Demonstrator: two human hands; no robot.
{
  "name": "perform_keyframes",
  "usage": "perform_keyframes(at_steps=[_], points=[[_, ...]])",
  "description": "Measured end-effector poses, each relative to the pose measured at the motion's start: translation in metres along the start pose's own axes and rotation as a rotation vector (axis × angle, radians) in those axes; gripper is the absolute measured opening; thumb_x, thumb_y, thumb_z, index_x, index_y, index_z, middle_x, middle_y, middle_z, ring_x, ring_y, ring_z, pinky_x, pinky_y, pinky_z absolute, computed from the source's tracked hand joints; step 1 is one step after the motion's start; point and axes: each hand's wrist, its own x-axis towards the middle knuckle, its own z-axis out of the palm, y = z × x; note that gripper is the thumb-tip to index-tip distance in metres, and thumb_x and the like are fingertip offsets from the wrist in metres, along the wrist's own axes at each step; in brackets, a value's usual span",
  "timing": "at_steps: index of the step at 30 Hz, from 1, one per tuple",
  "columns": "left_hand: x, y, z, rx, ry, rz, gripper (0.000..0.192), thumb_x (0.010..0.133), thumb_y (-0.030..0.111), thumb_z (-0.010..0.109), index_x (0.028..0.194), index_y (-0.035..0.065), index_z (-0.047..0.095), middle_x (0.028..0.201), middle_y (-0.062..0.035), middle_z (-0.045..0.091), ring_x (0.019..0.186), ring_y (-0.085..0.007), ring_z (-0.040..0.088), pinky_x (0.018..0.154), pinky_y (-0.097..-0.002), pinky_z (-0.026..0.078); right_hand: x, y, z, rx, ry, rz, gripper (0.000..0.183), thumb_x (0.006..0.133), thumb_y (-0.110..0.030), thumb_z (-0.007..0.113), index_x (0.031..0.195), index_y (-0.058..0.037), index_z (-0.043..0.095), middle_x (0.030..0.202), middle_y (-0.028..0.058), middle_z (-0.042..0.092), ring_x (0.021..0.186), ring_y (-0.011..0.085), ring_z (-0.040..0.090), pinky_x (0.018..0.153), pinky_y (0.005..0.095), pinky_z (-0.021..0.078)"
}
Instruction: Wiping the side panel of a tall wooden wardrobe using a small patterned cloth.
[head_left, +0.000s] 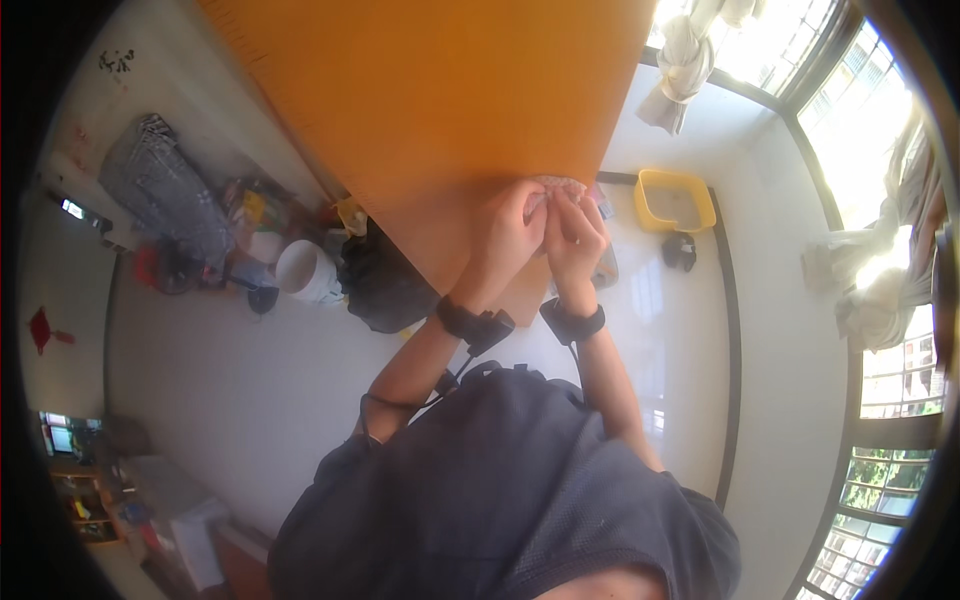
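Close together near the corner of an orange-brown tabletop (442, 97), both my hands pinch a small piece of pinkish patterned material (559, 182). My left hand (514, 221) grips its left part between thumb and fingers. On the other side, my right hand (576, 229) has its fingertips bent onto the same piece. Part of the material is hidden by my fingers, and whether it is cloth or paper I cannot tell. Each wrist wears a black strap with a small device and a cable.
Left of the table stand a black bag (386, 281) and a white bucket (306, 271), with piled items beyond. A yellow plastic tray (675, 201) and a small black object (679, 252) lie on the floor to the right, by the wall. Knotted curtains hang at the windows.
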Motion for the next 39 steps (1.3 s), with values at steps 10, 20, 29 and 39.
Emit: perform_keyframes(at_steps=[10,20,29,39], points=[[0.006,0.005,-0.005,-0.023,-0.065,0.0,0.016,0.086,0.006,0.076,0.101,0.0046,0.07,0.082,-0.0182,0.071,0.072,-0.0337,0.072,0.063,-0.0358,0.056,0.015,-0.012,-0.003,0.028,0.044,-0.009,0.019,0.078,0.006,0.077,0.095,-0.0015,0.079,0.079,0.0117,0.067,0.065,0.0233,0.065,0.06,0.031,0.0512],[0.007,-0.009,-0.024,0.102,-0.1,-0.041,0.016,0.088,0.008,0.075,0.103,0.0042,0.069,0.087,-0.0191,0.073,0.077,-0.0352,0.073,0.067,-0.0369,0.057,0.007,-0.018,0.01,0.016,-0.094,0.138,0.016,0.078,0.004,0.078,0.093,-0.0015,0.079,0.076,0.0117,0.066,0.064,0.0228,0.065,0.06,0.0314,0.0511],[-0.003,-0.029,-0.049,-0.07,-0.007,-0.107,0.017,0.09,0.005,0.073,0.105,0.0003,0.068,0.089,-0.0185,0.073,0.08,-0.0309,0.074,0.069,-0.0341,0.056,-0.01,-0.034,0.04,0.077,-0.087,0.194,0.015,0.081,0.005,0.077,0.096,-0.0004,0.079,0.074,0.0093,0.06,0.062,0.0176,0.058,0.058,0.0295,0.0465],[-0.009,-0.063,-0.089,-0.077,-0.022,-0.104,0.018,0.089,0.004,0.074,0.106,0.001,0.069,0.093,-0.0184,0.074,0.085,-0.0318,0.075,0.075,-0.0335,0.057,-0.032,-0.047,0.08,0.063,-0.108,0.086,0.019,0.083,0.006,0.075,0.1,-0.0003,0.078,0.074,0.0092,0.058,0.062,0.0183,0.058,0.058,0.0295,0.0461]])
